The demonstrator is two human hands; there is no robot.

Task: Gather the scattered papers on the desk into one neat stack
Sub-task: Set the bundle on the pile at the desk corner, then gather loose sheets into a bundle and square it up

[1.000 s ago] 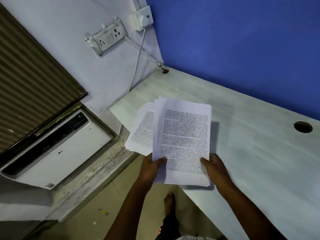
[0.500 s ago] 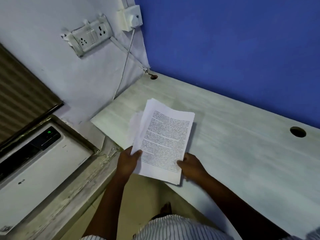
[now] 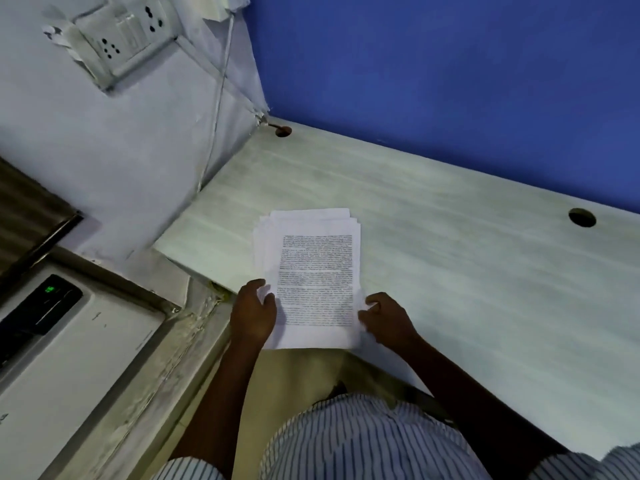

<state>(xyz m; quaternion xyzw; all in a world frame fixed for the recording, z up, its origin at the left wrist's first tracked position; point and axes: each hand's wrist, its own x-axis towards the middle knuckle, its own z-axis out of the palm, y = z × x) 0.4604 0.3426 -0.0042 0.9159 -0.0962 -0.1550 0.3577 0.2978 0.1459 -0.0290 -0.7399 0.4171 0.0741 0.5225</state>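
Observation:
A stack of white printed papers [image 3: 313, 275] lies on the pale desk [image 3: 450, 271] near its front left corner, its near end sticking out past the desk edge. The sheets are roughly aligned, with a few edges peeking out at the top and left. My left hand [image 3: 252, 315] grips the stack's lower left edge, fingers curled round it. My right hand [image 3: 386, 318] grips the lower right edge the same way.
Two round cable holes sit in the desk, a left cable hole [image 3: 283, 131] in the back corner and a right cable hole [image 3: 581, 217]. A blue wall [image 3: 450, 81] backs the desk. A socket panel [image 3: 128, 36] and a white appliance [image 3: 69, 341] are at the left.
The loose sheets that spread to the left have been pulled together under the top page. The stack has turned straighter and sits squarer between both hands.

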